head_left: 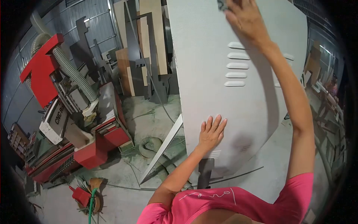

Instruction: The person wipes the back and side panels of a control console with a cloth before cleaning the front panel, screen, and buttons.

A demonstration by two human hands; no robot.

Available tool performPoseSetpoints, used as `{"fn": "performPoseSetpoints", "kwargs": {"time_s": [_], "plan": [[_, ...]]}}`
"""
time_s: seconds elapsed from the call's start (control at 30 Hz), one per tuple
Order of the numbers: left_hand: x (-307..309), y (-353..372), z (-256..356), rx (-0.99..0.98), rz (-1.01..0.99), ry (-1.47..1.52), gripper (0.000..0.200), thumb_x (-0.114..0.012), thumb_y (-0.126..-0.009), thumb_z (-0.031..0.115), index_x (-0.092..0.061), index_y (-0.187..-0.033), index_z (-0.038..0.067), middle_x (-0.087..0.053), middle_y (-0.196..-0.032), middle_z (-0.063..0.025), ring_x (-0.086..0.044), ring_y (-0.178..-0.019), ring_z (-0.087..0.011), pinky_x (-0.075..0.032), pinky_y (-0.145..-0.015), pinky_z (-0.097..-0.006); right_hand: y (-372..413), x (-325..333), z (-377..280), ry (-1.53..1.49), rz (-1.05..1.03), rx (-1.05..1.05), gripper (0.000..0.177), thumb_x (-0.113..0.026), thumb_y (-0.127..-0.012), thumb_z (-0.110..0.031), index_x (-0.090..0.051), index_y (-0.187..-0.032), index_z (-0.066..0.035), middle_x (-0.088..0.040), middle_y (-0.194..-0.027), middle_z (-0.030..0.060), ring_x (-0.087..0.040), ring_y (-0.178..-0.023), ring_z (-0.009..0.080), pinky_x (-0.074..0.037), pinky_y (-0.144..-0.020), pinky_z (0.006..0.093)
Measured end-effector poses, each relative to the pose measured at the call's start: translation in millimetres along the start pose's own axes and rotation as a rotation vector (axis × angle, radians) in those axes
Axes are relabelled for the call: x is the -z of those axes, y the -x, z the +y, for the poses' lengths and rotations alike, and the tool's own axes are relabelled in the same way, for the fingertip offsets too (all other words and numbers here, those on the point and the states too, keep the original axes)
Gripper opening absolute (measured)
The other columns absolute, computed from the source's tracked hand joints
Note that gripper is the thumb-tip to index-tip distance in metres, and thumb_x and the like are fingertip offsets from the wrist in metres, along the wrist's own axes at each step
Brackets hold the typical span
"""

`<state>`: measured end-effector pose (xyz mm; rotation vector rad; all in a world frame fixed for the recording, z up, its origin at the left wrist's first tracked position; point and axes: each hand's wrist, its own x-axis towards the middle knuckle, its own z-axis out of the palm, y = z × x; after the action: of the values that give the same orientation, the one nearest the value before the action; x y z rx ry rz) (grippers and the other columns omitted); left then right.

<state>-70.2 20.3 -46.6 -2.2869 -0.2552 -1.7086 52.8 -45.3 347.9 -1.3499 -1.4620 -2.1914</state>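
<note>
A tall grey panel with several louvre slots stands upright in front of me. My left hand lies flat against its lower face, fingers spread and holding nothing. Near the panel's top edge, my right hand is raised high and presses a small dark cloth or pad to the surface. Only a corner of that pad shows past my fingers.
A red CNC machine with a ribbed dust hose stands at the left. Boards lean against the back wall. Another hose lies coiled on the dusty floor. Workbenches and another person are at the far right.
</note>
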Motion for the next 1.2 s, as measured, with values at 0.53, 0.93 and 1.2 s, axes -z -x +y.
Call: {"fn": "performPoseSetpoints", "kwargs": {"time_s": [0.53,0.93,1.2], "plan": [[75,28,-2,0.214,-0.081,0.6,0.035,-0.06,-0.081,0.004,-0.06,-0.115,0.004,-0.058,-0.119,-0.0148,-0.052,-0.115,-0.0356,-0.044,-0.091,-0.0437,130,39,-107,-0.637,-0.264,0.526,0.018,-0.06,-0.078,-0.016,-0.062,-0.096,-0.014,-0.057,-0.112,0.0016,-0.052,-0.115,0.0195,-0.016,-0.113,0.056],[86,45,-31,0.751,-0.302,0.808,0.023,-0.055,-0.092,0.016,-0.062,-0.106,0.0,-0.066,-0.101,-0.0155,-0.064,-0.089,-0.0287,-0.05,-0.078,-0.033,-83,-12,-12,-0.276,0.102,-0.204,0.037,-0.043,-0.092,-0.021,-0.055,-0.123,-0.005,-0.052,-0.132,0.013,-0.047,-0.122,0.0308,-0.026,-0.106,0.0557],[82,41,-51,0.939,-0.379,1.003,0.027,-0.05,-0.094,0.021,-0.065,-0.098,-0.001,-0.07,-0.079,-0.0092,-0.067,-0.075,-0.0159,-0.051,-0.07,-0.0281,45,22,-133,-0.299,-0.174,0.205,0.042,-0.062,-0.08,-0.028,-0.059,-0.12,-0.015,-0.054,-0.119,0.0135,-0.047,-0.117,0.0269,-0.026,-0.108,0.0543]]}}
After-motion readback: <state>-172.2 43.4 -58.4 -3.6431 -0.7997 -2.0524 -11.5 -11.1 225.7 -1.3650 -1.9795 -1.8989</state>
